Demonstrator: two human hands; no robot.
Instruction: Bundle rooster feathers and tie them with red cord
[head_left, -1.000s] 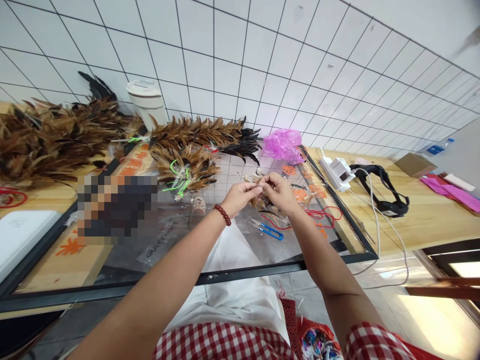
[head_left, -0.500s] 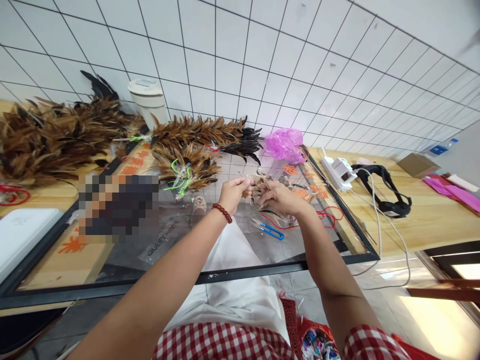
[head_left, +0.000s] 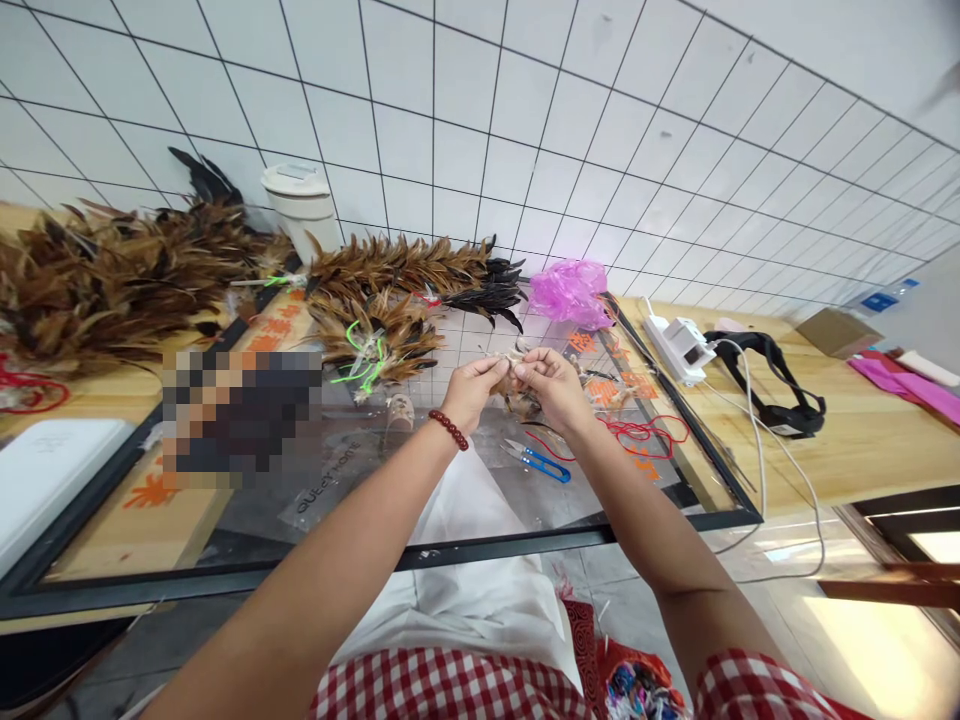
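Observation:
My left hand [head_left: 471,388], below a beaded bracelet [head_left: 448,428], is closed in a pinch on small feathers. Fingertip to fingertip with it, my right hand [head_left: 553,388] also pinches at the feathers [head_left: 521,408], whose ends show beneath the fingers. The exact part held is hidden. Just below lie blue-handled thread snips [head_left: 541,462] with the blades pointing left. Red cord [head_left: 651,432] is loosely coiled to the right. A small printed spool-like piece [head_left: 400,410] stands left of my hands, beside a brown feather bunch [head_left: 375,340] with green ties.
A long feather strip [head_left: 405,265] and a large feather heap [head_left: 112,280] lie along the wall. A white cup [head_left: 300,205] stands behind them. Pink plastic [head_left: 570,292], a power strip [head_left: 679,345] and a black head strap [head_left: 772,385] are rightward. A black-framed glass panel [head_left: 450,550] covers the table.
My right hand has moved left and come up against my left hand, and its fingers now pinch. More of the red cord shows. The view has shifted slightly.

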